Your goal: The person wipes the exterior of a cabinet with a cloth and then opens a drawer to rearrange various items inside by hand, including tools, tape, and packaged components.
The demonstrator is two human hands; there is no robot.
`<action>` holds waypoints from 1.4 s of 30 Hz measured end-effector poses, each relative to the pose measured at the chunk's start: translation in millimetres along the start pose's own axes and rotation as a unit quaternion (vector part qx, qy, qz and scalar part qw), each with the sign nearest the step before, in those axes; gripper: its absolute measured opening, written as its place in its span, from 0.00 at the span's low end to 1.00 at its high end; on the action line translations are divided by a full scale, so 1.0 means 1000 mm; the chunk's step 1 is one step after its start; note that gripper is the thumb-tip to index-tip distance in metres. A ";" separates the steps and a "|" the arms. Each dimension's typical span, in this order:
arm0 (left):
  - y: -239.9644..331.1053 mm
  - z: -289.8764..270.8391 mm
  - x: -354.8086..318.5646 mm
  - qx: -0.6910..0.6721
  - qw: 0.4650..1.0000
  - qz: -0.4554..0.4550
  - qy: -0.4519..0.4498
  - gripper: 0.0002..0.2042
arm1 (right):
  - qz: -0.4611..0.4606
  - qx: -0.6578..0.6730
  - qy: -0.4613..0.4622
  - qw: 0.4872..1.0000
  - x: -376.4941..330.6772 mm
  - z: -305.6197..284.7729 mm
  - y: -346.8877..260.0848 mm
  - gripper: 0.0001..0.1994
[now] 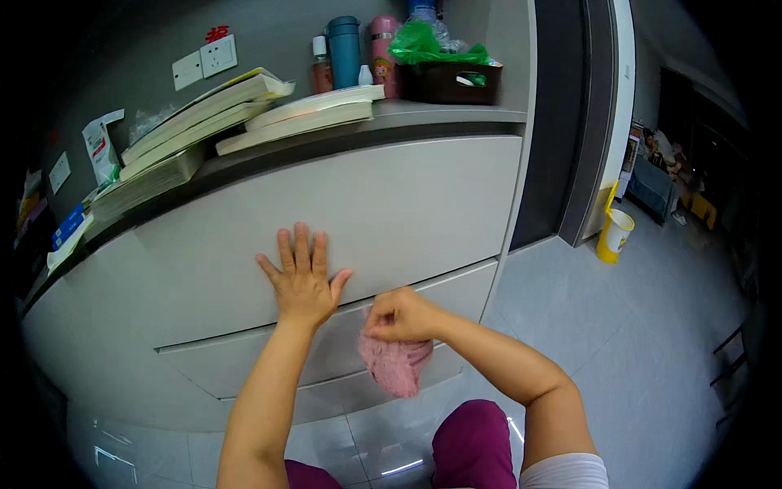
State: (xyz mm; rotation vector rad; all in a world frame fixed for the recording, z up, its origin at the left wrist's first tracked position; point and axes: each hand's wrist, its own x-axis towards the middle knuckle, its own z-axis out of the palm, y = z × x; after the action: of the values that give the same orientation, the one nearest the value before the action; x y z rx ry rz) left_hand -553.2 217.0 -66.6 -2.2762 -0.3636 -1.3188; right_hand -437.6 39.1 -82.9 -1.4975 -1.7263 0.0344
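We had our left hand point(303, 281) pressed flat, fingers spread, against the pale upper drawer front point(391, 204), holding nothing. Our right hand point(403, 316) was pinched shut on a pink cloth point(395, 364), which hung bunched against the seam where the lower drawer front point(440, 297) begins. By our judgement the wiping was in its middle: the cloth sat at the lower panel, but we could not tell from the surface which parts had been cleaned, since no streaks or dirt showed. Above, the countertop point(440, 114) carried stacked books point(244, 114), a teal flask point(344, 50) and a dark basket point(448, 81), untouched by either hand.
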 end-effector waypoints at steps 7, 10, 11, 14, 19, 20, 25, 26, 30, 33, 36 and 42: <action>0.002 -0.001 0.004 0.005 1.000 0.002 0.029 0.45 | -0.081 -0.324 0.567 0.753 0.069 -0.081 -0.016 0.16; 0.003 -0.002 0.007 0.015 0.999 0.003 0.028 0.45 | -0.174 -0.433 0.450 0.762 0.063 -0.054 0.013 0.21; 0.004 -0.003 0.006 0.015 0.999 0.005 0.028 0.45 | -0.214 -0.464 0.398 0.762 0.058 -0.052 0.020 0.22; 0.002 -0.007 0.007 0.027 0.999 0.017 0.020 0.43 | -0.108 -0.567 0.417 0.702 0.044 -0.119 0.036 0.22; 0.012 -0.010 0.011 0.005 0.999 0.006 0.032 0.43 | 0.083 -0.424 0.652 0.623 0.027 -0.180 0.058 0.18; 0.013 -0.011 0.011 0.003 0.999 0.006 0.043 0.42 | 0.063 -0.420 0.639 0.641 0.035 -0.168 0.048 0.16; 0.019 -0.014 0.022 0.000 0.997 0.024 0.075 0.37 | -0.262 -0.478 0.438 0.715 0.050 -0.124 0.042 0.13; 0.028 -0.014 0.030 0.000 0.997 0.046 0.066 0.36 | -0.317 -0.490 0.396 0.709 0.045 -0.131 0.052 0.13; 0.057 -0.020 0.075 -0.020 0.994 0.091 0.059 0.35 | 0.014 -0.423 0.642 0.639 0.022 -0.207 0.061 0.19; 0.067 -0.012 0.094 0.000 0.996 0.083 0.038 0.37 | 0.058 -0.404 0.650 0.641 0.013 -0.170 0.075 0.22; 0.070 -0.001 0.100 0.035 0.996 0.067 0.056 0.40 | 0.070 -0.383 0.615 0.686 -0.048 -0.101 0.119 0.23; 0.074 0.001 0.096 0.035 0.995 0.069 0.067 0.39 | 0.066 -0.382 0.626 0.677 -0.051 -0.120 0.129 0.20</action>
State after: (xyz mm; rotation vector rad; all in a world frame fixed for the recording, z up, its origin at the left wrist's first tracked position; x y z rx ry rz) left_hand -470.9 153.5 -3.7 -2.1021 -0.1983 -1.3578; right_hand -266.2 -22.9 -98.9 -1.5015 -0.4167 -1.4605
